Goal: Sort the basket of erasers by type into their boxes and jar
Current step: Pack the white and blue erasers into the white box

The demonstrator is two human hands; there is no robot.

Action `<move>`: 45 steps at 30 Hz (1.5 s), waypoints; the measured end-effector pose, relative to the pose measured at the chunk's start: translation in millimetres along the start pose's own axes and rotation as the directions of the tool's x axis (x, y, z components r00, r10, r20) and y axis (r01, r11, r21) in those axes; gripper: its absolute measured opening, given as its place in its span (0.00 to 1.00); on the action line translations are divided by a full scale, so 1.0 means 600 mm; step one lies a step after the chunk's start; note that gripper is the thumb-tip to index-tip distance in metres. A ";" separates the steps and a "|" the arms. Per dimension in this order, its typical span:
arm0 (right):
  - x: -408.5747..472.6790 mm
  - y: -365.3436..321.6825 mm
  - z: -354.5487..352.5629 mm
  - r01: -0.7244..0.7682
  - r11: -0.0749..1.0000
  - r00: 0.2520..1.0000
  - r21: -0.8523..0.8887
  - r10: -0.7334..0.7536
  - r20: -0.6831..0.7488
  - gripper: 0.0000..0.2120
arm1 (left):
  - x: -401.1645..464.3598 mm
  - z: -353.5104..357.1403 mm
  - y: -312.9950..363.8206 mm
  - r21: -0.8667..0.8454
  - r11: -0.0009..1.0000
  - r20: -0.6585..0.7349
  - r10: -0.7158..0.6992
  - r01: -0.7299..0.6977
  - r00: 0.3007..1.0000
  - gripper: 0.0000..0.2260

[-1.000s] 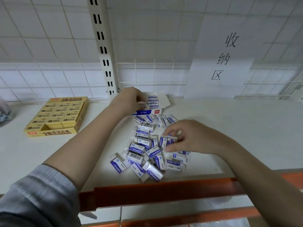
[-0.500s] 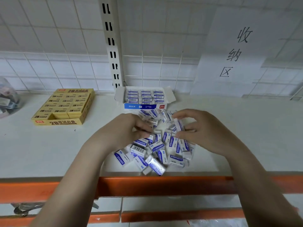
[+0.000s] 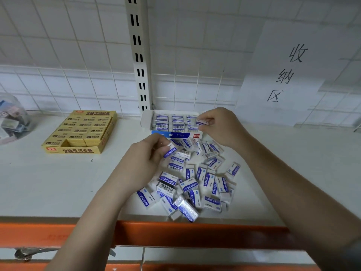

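On the white shelf (image 3: 48, 188), with its orange front edge (image 3: 195, 233), the largest thing is the heap of loose erasers (image 3: 192, 182), lying just below and between the fingers of both hands. Their sleeves are white and blue, with the word "ERASER", some barcodes and a small "deli" mark. Far to the left of the fingers stands the yellow box (image 3: 82, 132), an open tray filled with rows of yellow erasers marked "2B" and Chinese characters; one place near its front is not filled. Just behind the fingers is the white and blue box (image 3: 175, 127), open, with neat rows of the same "ERASER" pieces inside; its blue front says "CLASSIC" and has a red "deli" logo. At the far left edge a clear jar (image 3: 11, 118) holds mixed small items, too blurred to name. On the wall to the right hangs a paper sign (image 3: 289, 73) with the writing 收纳区. The left hand (image 3: 144, 161) has its fingers curled round one eraser (image 3: 170, 151) above the heap. The right hand (image 3: 220, 126) pinches another eraser (image 3: 202, 122) over the right end of the white and blue box.
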State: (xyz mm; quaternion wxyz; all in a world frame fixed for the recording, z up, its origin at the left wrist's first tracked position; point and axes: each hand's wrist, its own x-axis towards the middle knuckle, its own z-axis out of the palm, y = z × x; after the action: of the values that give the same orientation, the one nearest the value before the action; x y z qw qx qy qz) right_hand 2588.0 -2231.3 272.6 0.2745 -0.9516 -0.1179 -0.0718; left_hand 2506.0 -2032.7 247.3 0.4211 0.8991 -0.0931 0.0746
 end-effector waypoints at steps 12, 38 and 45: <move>0.086 0.000 0.032 0.032 0.944 0.989 -0.327 0.017 0.146 0.14 | -0.003 -0.029 0.004 -0.463 0.862 0.064 -0.199 0.206 0.978 0.13; 0.125 -0.038 0.058 0.297 0.930 0.891 -0.217 -0.188 0.412 0.40 | 0.019 -0.045 -0.052 -0.218 0.972 -0.129 -0.118 0.088 0.985 0.09; 0.123 -0.058 0.100 0.297 0.930 0.937 -0.217 -0.240 0.255 0.36 | 0.030 -0.055 -0.062 -0.169 0.981 -0.164 -0.125 0.097 0.978 0.05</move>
State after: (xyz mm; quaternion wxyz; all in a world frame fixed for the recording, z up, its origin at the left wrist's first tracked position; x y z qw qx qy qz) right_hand 2654.0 -2157.0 254.6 0.1236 -0.9553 -0.2679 -0.0158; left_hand 2530.4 -1985.8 244.3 0.5021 0.8562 -0.0113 0.1216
